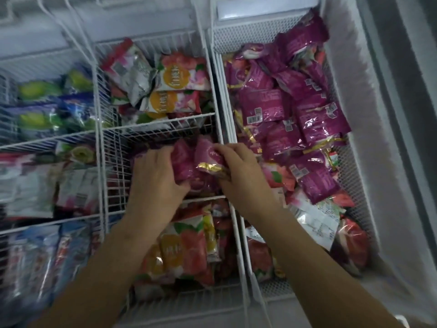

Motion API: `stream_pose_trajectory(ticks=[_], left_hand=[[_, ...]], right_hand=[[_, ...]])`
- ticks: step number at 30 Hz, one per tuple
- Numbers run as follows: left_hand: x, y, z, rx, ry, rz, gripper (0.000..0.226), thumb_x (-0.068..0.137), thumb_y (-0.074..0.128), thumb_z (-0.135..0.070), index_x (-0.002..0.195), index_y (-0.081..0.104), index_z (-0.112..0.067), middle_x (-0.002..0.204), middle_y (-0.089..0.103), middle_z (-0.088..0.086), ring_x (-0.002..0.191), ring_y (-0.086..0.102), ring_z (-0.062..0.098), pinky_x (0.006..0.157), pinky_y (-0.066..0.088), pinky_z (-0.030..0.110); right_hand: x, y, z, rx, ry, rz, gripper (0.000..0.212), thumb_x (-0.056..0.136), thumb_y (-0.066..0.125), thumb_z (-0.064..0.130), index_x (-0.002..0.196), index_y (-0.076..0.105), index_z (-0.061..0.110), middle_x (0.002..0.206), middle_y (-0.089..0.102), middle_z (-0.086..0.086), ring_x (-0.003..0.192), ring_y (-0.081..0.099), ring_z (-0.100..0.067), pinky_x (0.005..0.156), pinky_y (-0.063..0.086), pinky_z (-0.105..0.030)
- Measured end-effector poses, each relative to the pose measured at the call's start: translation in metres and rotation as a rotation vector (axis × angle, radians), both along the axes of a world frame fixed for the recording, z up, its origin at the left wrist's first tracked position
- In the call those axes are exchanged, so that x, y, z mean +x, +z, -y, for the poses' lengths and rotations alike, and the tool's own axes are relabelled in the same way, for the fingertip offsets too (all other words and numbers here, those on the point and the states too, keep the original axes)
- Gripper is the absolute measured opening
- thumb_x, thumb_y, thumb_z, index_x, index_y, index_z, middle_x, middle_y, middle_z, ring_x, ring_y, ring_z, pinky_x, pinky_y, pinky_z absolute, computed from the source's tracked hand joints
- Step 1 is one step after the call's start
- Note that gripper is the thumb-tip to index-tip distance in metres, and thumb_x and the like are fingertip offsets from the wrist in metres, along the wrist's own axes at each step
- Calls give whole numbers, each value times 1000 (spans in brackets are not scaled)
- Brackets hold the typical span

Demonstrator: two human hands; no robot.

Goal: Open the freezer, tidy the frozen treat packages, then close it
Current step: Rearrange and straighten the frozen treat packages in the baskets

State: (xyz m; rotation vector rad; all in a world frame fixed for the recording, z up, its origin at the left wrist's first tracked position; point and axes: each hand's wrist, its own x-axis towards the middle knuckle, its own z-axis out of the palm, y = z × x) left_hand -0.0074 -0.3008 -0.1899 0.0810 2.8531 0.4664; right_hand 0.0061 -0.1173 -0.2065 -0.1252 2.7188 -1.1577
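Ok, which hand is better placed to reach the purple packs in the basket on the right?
Right. The right hand, pinching a gold-edged pack, lies right beside that mesh basket; the left hand, gripping a magenta pack, would have to cross over it.

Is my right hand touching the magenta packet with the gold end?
Touching. In the head view the right hand curls its fingers over the gold-ended magenta packet, no gap; the left hand grips the neighbouring packet.
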Motion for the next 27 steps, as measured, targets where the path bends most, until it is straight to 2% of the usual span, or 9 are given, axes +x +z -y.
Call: stream_pose_trajectory(ticks=[3,5,9,12,14,17,20,23,27], left_hand=[[-12,-17,41,-28,70,83,52,72,79,-34,114,56,-13,97,58,5,92,57,27,83,49,44],[-17,-30,56,-40,80,97,62,71,80,-39,120,52,-12,102,58,8,96,57,29,82,48,43],[-20,-45,61,-106,143,172,101,75,79,-44,149,21,-8,135,44,19,125,42,36,102,40,46],[-8,-39,39,22,114,10,75,84,69,-35,144,33,-9,130,45,17,122,42,34,99,39,43],[2,-27,10,189,32,-86,50,90,61,-28,134,45,-11,123,49,11,119,44,27,96,39,34],[7,-17,-54,338,-126,-114,33,94,57,-24,125,52,-12,116,51,4,113,46,17,91,36,26],[-1,-20,-126,395,-323,-80,35,94,58,-22,126,55,-9,122,53,4,115,48,17,97,39,26],[-24,-42,-179,299,-448,-114,46,91,63,-22,133,52,-3,130,52,10,121,48,23,106,40,33],[-56,-69,-208,121,-437,-66,67,83,70,-40,135,47,-6,127,51,11,120,47,28,102,43,44]], right_hand=[[-14,-13,42,36,88,60,59,89,63,10,144,41,13,133,45,-10,123,40,-30,103,41,-45],[-23,-22,59,79,92,112,65,91,63,18,149,32,14,138,39,-12,126,35,-32,106,37,-45],[-19,-24,65,205,249,214,76,92,62,41,151,23,14,154,21,-16,142,17,-33,115,28,-45],[0,-10,38,123,152,63,57,96,58,34,145,40,11,150,34,-13,138,29,-29,110,35,-39],[14,-5,5,94,-39,-76,44,96,58,24,137,51,9,140,45,-12,129,41,-27,103,41,-36],[31,-9,-62,210,-374,-132,37,94,58,14,130,57,8,133,49,-10,120,43,-24,100,44,-39],[41,-28,-116,411,-495,118,50,95,55,22,142,42,11,145,34,-17,131,32,-37,107,34,-54],[47,-46,-138,518,-399,369,72,94,56,35,152,19,15,155,14,-22,140,17,-45,113,24,-59],[54,-54,-143,621,-313,346,71,94,59,29,152,21,19,150,24,-23,137,27,-42,113,26,-56]])
